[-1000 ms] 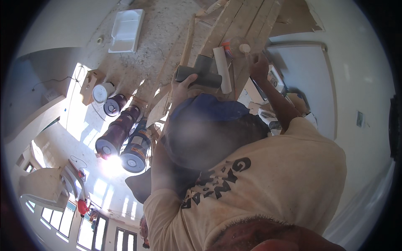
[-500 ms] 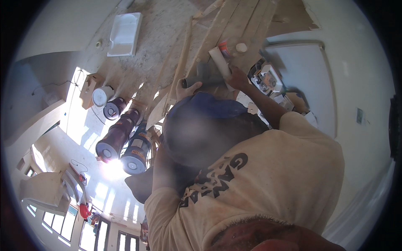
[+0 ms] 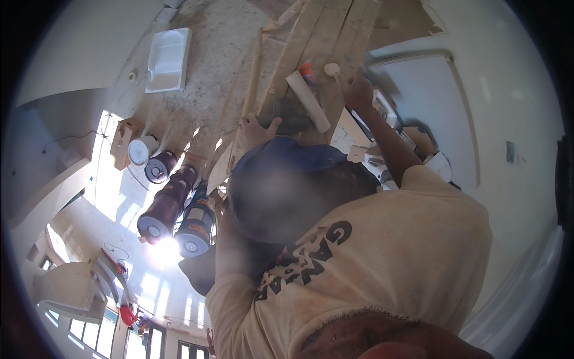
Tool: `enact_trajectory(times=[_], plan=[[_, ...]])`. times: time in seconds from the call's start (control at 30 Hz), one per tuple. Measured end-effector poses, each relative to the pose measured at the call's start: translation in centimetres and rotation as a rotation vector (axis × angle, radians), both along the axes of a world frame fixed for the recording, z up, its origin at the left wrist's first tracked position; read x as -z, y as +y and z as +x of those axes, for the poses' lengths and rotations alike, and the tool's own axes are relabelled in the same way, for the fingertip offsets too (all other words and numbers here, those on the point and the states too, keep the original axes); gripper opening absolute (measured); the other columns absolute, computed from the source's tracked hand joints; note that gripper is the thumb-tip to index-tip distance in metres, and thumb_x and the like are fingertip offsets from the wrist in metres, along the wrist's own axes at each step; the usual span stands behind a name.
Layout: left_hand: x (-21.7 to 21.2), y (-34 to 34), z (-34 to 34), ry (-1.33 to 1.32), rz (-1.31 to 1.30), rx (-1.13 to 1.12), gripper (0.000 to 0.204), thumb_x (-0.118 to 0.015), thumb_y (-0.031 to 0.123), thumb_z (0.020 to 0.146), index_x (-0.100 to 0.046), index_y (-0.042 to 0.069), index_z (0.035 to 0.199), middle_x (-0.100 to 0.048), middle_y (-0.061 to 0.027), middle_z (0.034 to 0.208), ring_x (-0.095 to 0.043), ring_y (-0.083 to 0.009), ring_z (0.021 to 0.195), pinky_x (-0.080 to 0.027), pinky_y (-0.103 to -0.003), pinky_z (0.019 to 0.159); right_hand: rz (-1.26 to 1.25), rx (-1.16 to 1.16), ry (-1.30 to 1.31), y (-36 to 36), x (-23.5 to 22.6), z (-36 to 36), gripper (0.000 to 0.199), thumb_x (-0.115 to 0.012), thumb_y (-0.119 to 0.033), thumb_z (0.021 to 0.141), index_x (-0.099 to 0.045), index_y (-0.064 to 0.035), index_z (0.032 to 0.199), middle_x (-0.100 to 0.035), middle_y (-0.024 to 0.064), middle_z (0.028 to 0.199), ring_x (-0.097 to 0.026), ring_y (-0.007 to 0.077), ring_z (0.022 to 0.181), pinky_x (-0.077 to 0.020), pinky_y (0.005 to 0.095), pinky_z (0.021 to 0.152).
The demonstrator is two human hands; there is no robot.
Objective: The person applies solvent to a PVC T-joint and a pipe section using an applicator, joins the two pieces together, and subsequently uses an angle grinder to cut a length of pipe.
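Large dark capitals [image 3: 313,269] are running in slanting rows across the back of the tan shirt [image 3: 406,251]; these are showing clearly. Orange lettered markings [image 3: 199,229] are sitting on the side of the dark bucket [image 3: 197,218] beside the sun glare, their print coming out small. A red-orange label [image 3: 306,70] is showing on the container on the planks [image 3: 326,30]; its print is blurring beyond reading.

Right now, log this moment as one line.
left hand: at grey pipe fitting | right hand: near pale round object | pale tube: beside fitting | beneath: wooden planks
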State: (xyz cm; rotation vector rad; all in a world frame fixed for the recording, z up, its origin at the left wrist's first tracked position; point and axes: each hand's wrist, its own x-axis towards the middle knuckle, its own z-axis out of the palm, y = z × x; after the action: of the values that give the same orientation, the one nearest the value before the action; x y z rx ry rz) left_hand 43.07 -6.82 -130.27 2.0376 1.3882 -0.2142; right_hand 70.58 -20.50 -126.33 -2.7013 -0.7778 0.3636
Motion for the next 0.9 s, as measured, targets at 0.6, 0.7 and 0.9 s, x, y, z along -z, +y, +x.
enact_trajectory(times=[0.6, 0.7, 0.9], plan=[[-1.4, 3.6, 8.0, -0.992, -0.843, -0.465, 0.082, -0.068, 0.056, 0.090, -0.043, 0.003, 0.147, -0.056, -0.0177, 0.138, -0.059, -0.0326, 0.124, -0.049, -0.044, 0.101, 0.085, -0.385, -0.139, 7.2, -4.3, -0.4, 0.044, -0.061, -0.049, 0.095, -0.057, -0.0069, 0.106, -0.070, 0.0212, 0.087, -0.071, 0.0413, 0.081, -0.0549, 0.0509, 0.070], [-2.6, 4.8, 8.6, -1.239, -1.203, -0.466, 0.079, -0.065, 0.057, 0.092, -0.041, 0.008, 0.148, -0.055, -0.0165, 0.138, -0.058, -0.0324, 0.125, -0.049, -0.049, 0.103, 0.188, -0.467, -0.056, 8.4, -5.4, -2.1, 0.042, -0.061, -0.047, 0.095, -0.057, -0.0065, 0.105, -0.070, 0.0224, 0.085, -0.071, 0.0417, 0.081, -0.0542, 0.0519, 0.071], [-4.2, 5.2, 4.8, -1.559, -1.398, -0.452, 0.077, -0.068, 0.055, 0.089, -0.044, 0.011, 0.147, -0.056, -0.0132, 0.139, -0.057, -0.0312, 0.127, -0.049, -0.054, 0.104, 0.250, -0.425, 0.062, 11.1, -7.2, -6.3, 0.042, -0.059, -0.047, 0.096, -0.058, -0.0054, 0.103, -0.069, 0.0226, 0.080, -0.071, 0.0418, 0.079, -0.0536, 0.0526, 0.073]])
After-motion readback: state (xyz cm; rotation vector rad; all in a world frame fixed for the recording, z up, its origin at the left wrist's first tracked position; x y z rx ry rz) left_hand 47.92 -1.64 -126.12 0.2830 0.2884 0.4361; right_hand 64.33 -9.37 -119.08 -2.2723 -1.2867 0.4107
